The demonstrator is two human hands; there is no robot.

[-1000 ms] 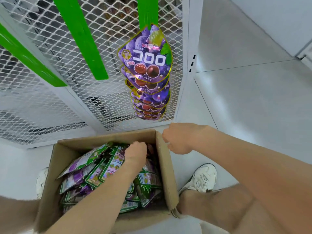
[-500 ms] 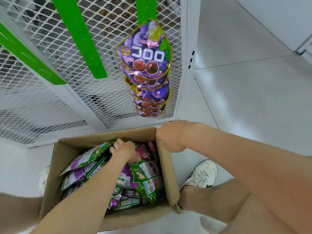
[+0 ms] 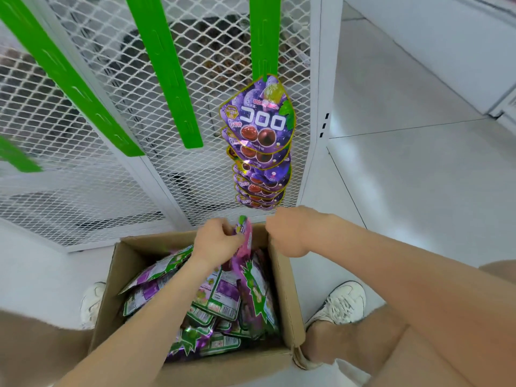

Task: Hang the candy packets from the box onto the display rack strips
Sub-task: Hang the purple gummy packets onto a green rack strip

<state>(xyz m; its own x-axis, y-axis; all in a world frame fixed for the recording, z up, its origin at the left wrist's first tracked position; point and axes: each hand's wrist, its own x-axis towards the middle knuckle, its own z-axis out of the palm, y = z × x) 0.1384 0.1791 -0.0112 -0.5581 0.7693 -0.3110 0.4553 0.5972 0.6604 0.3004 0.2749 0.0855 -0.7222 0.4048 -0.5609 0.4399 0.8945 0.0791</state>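
Inside the cardboard box (image 3: 282,286): a loose heap of candy packets (image 3: 217,300), flat and overlapping.

Over the box's far rim: left hand (image 3: 216,241) curled tight round one pink-and-purple held packet (image 3: 246,237), raised above the heap, edge-on, long axis roughly upright.

At the box's far right corner: right hand (image 3: 290,233) fisted over the top of the right wall, apparently gripping it to steady the box.

Beyond the box, up the white mesh rack (image 3: 217,88): green strips. Straight above the box's far right corner, the loaded strip (image 3: 264,34), with a column of hung packets (image 3: 258,127) filling its lower end. Above the box's far left side, the middle strip (image 3: 170,74), bare.

Judged next: up and away from the box with the left hand, nearer to the bare middle strip, which lies up and slightly left of the held packet. Hanging hole not discernible.
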